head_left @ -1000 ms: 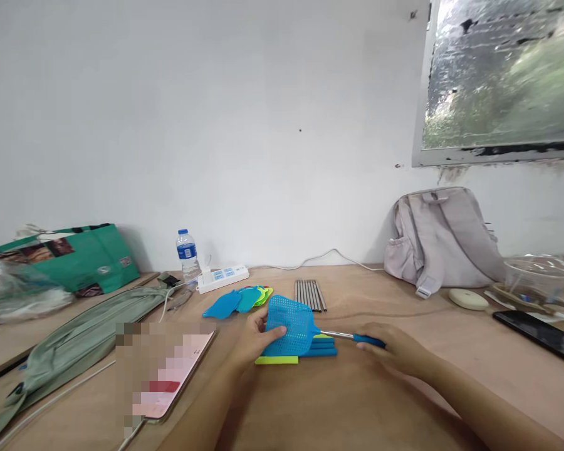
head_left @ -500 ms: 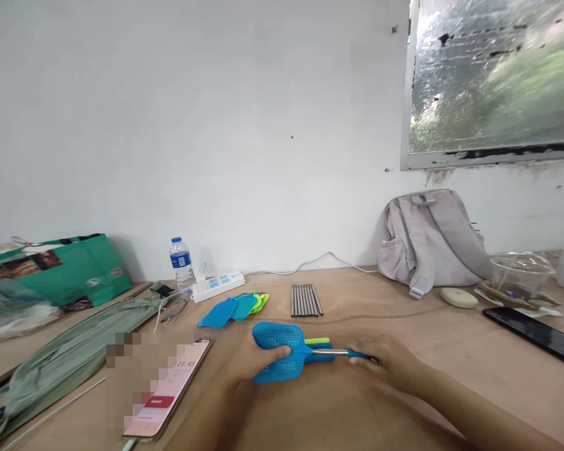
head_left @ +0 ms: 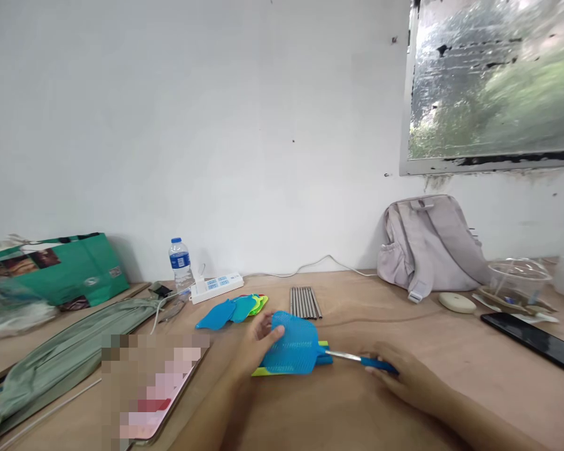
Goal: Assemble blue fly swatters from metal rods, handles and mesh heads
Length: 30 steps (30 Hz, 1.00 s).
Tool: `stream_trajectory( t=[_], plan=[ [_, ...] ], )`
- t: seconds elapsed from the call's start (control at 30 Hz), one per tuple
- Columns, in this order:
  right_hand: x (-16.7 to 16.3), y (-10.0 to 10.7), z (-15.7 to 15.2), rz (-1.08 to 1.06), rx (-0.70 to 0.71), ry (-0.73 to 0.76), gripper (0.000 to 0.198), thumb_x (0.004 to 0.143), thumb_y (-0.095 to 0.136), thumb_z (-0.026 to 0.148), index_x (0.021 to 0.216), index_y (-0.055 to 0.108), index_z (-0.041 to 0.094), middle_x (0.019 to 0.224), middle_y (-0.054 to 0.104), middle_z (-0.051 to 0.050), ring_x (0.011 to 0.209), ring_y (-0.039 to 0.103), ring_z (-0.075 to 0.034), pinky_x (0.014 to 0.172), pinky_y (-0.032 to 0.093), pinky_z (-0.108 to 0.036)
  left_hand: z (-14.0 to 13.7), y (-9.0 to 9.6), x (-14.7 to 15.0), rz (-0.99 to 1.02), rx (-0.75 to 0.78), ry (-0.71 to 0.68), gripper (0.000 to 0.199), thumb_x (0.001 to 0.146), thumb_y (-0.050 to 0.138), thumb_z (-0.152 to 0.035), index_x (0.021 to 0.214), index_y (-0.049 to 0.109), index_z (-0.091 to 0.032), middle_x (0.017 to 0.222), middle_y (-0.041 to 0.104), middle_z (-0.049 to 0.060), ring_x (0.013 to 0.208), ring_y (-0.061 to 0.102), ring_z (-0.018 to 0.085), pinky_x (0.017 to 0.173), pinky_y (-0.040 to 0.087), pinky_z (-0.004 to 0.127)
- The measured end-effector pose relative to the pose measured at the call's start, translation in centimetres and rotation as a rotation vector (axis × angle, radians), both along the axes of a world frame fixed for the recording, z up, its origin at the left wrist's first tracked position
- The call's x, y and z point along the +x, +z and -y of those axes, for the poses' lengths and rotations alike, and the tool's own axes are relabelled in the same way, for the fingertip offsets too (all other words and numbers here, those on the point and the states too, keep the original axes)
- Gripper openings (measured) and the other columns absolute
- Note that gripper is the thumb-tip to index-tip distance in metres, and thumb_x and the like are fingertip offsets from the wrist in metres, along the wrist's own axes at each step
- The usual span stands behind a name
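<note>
A blue fly swatter [head_left: 294, 344] with a perforated head, thin metal rod and blue handle [head_left: 380, 364] is in front of me. My left hand [head_left: 258, 341] pinches the left edge of its head, thumb on top. My right hand [head_left: 402, 376] is at the handle, fingers above it and thumb below, spread apart and not wrapped round it. Under the swatter, yellow-green [head_left: 263, 371] and blue parts [head_left: 326, 359] stick out, mostly hidden. Farther back lie several metal rods [head_left: 305, 303] in a row and a fan of blue and yellow-green swatter heads [head_left: 219, 314].
At left are a phone [head_left: 157, 407], a grey-green bag [head_left: 84, 351], a green bag [head_left: 91, 269], a water bottle [head_left: 180, 263] and a power strip [head_left: 219, 287]. At right stand a backpack [head_left: 432, 244], a round beige case [head_left: 457, 303], a black phone [head_left: 533, 344] and a plastic bowl [head_left: 519, 279].
The swatter's head has moved slightly right and its handle has extended rightward into fuller view. My right hand has shifted right and its fingers have loosened from the handle.
</note>
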State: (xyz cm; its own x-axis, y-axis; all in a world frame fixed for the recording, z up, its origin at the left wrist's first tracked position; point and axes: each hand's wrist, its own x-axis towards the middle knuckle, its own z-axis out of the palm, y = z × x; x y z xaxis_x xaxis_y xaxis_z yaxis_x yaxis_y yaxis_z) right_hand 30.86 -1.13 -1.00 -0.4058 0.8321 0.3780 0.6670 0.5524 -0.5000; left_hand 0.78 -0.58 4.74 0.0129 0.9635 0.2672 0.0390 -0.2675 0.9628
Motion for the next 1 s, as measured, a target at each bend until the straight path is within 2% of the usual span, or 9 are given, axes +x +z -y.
stream_trajectory(
  t=[0.13, 0.33, 0.43, 0.5, 0.57, 0.63, 0.73, 0.87, 1.0],
  plan=[
    [4.7, -0.3, -1.8, -0.056, 0.018, -0.26, 0.029, 0.08, 0.039, 0.045, 0.087, 0.058, 0.024, 0.085, 0.065, -0.005, 0.078, 0.06, -0.021, 0.068, 0.047, -0.032, -2.0, -1.8, -1.2, 0.034, 0.073, 0.185, 0.027, 0.061, 0.062, -0.035, 0.079, 0.054, -0.017, 0.07, 0.055, -0.001, 0.065, 0.054, 0.014, 0.064, 0.044, 0.028],
    [13.2, -2.4, -4.8, 0.077, 0.131, -0.57, 0.03, 0.077, 0.039, 0.044, 0.071, 0.058, 0.023, 0.073, 0.064, -0.008, 0.07, 0.06, -0.025, 0.063, 0.046, -0.036, -3.3, -3.8, -3.3, -0.453, 0.116, 0.362, 0.006, 0.065, 0.049, -0.02, 0.067, 0.054, -0.017, 0.064, 0.053, -0.002, 0.06, 0.049, 0.013, 0.057, 0.038, 0.025],
    [14.8, -2.8, -5.5, 0.212, 0.224, -0.674, 0.027, 0.075, 0.039, 0.039, 0.074, 0.059, 0.021, 0.075, 0.063, -0.012, 0.073, 0.06, -0.028, 0.065, 0.044, -0.04, -3.6, -4.3, -3.8, -0.629, 0.137, 0.383, 0.009, 0.065, 0.046, -0.015, 0.066, 0.054, -0.017, 0.062, 0.053, -0.001, 0.063, 0.05, 0.014, 0.06, 0.036, 0.025],
    [13.8, -2.5, -5.5, 0.293, 0.317, -0.668, 0.025, 0.072, 0.042, 0.033, 0.082, 0.06, 0.019, 0.085, 0.063, -0.014, 0.08, 0.058, -0.03, 0.072, 0.042, -0.043, -3.7, -4.4, -3.9, -0.699, 0.136, 0.398, 0.011, 0.066, 0.045, -0.014, 0.065, 0.055, -0.017, 0.063, 0.054, 0.0, 0.066, 0.05, 0.016, 0.062, 0.036, 0.027],
    [11.3, -2.1, -5.3, 0.318, 0.366, -0.519, 0.024, 0.072, 0.043, 0.027, 0.087, 0.059, 0.019, 0.094, 0.061, -0.014, 0.087, 0.056, -0.029, 0.079, 0.04, -0.043, -3.7, -4.4, -3.9, -0.753, 0.146, 0.416, 0.013, 0.066, 0.044, -0.012, 0.065, 0.056, -0.017, 0.066, 0.056, 0.001, 0.069, 0.051, 0.017, 0.065, 0.035, 0.028],
    [7.7, -1.8, -5.2, 0.242, 0.278, -0.313, 0.022, 0.076, 0.039, 0.025, 0.087, 0.058, 0.02, 0.092, 0.061, -0.01, 0.086, 0.056, -0.024, 0.08, 0.041, -0.039, -3.7, -4.3, -3.9, -0.787, 0.174, 0.431, 0.013, 0.066, 0.044, -0.011, 0.065, 0.056, -0.018, 0.069, 0.057, 0.002, 0.072, 0.05, 0.018, 0.067, 0.035, 0.03],
    [2.0, -1.6, -6.2, 0.118, 0.168, -0.133, 0.025, 0.076, 0.036, 0.017, 0.093, 0.055, 0.019, 0.092, 0.059, -0.008, 0.083, 0.055, -0.02, 0.075, 0.043, -0.034, -3.6, -4.2, -3.7, -0.796, 0.217, 0.435, 0.013, 0.067, 0.046, -0.011, 0.064, 0.056, -0.018, 0.071, 0.058, 0.004, 0.075, 0.05, 0.02, 0.069, 0.034, 0.032],
    [-4.0, -1.2, -9.1, 0.029, 0.156, -0.046, 0.024, 0.076, 0.035, 0.011, 0.092, 0.054, 0.016, 0.088, 0.056, -0.008, 0.078, 0.053, -0.017, 0.073, 0.043, -0.031, -3.4, -4.1, -3.3, -0.839, 0.225, 0.395, 0.013, 0.068, 0.046, -0.011, 0.067, 0.057, -0.017, 0.072, 0.056, 0.004, 0.077, 0.05, 0.02, 0.072, 0.036, 0.032],
    [-7.3, -0.6, -11.7, 0.049, 0.13, -0.044, 0.021, 0.082, 0.036, 0.017, 0.091, 0.055, 0.017, 0.088, 0.054, -0.007, 0.077, 0.051, -0.015, 0.074, 0.04, -0.028, -3.0, -3.9, -2.8, -0.916, 0.218, 0.377, 0.015, 0.068, 0.045, -0.011, 0.07, 0.058, -0.017, 0.076, 0.057, 0.004, 0.082, 0.049, 0.02, 0.075, 0.037, 0.033]
  ],
)
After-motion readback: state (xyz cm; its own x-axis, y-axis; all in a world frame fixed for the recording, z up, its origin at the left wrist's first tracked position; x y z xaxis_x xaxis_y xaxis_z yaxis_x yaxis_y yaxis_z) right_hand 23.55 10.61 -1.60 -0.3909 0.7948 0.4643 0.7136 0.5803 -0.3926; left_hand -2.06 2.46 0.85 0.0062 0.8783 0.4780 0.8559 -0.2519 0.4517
